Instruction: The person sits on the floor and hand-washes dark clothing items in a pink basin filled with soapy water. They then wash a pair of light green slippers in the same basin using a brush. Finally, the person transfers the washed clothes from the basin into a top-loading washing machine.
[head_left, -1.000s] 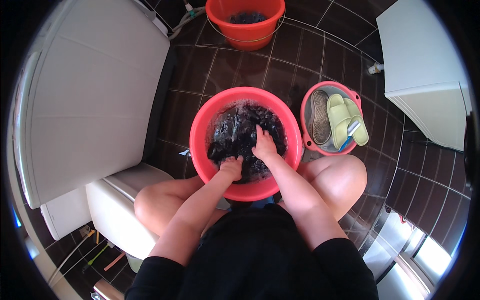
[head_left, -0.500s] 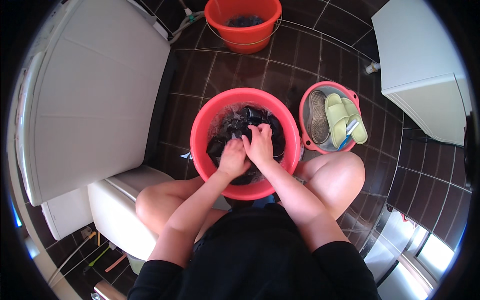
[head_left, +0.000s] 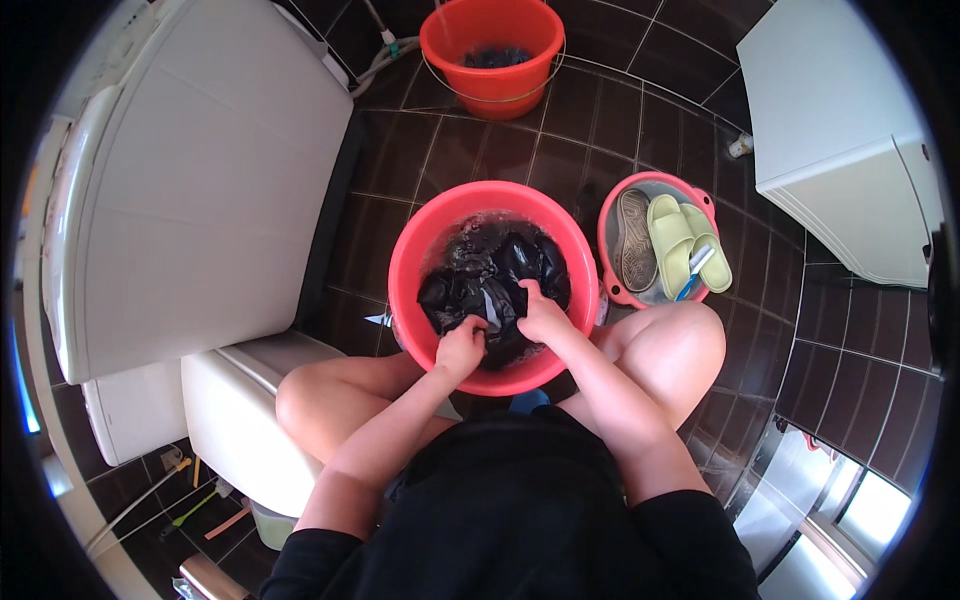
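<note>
Between my knees stands a round pink basin (head_left: pixel 408 240) of water with a soaked black garment (head_left: pixel 465 290) in it. My left hand (head_left: pixel 461 347) is closed, its fingers curled on the near left part of the wet cloth. To the right, my right hand (head_left: pixel 543 317) grips the same garment, thumb pointing forward and the other fingers partly hidden. Between the two hands a small whitish patch (head_left: pixel 492 306) shows on the cloth, perhaps a label or lining. Much of the garment bulges above the dark water.
Ahead stands a red bucket (head_left: pixel 492 95) with dark cloth in water. To the right, a small pink basin (head_left: pixel 612 285) holds pale green slippers (head_left: pixel 672 240), a brown sole (head_left: pixel 636 240) and a blue-and-white brush (head_left: pixel 692 280). White appliances (head_left: pixel 220 170) flank the dark tiled floor (head_left: pixel 385 150).
My hands were close together over the middle of the basin. Now they are apart and nearer to me, each at the cloth. The whitish patch has come into sight, and the water looks calmer.
</note>
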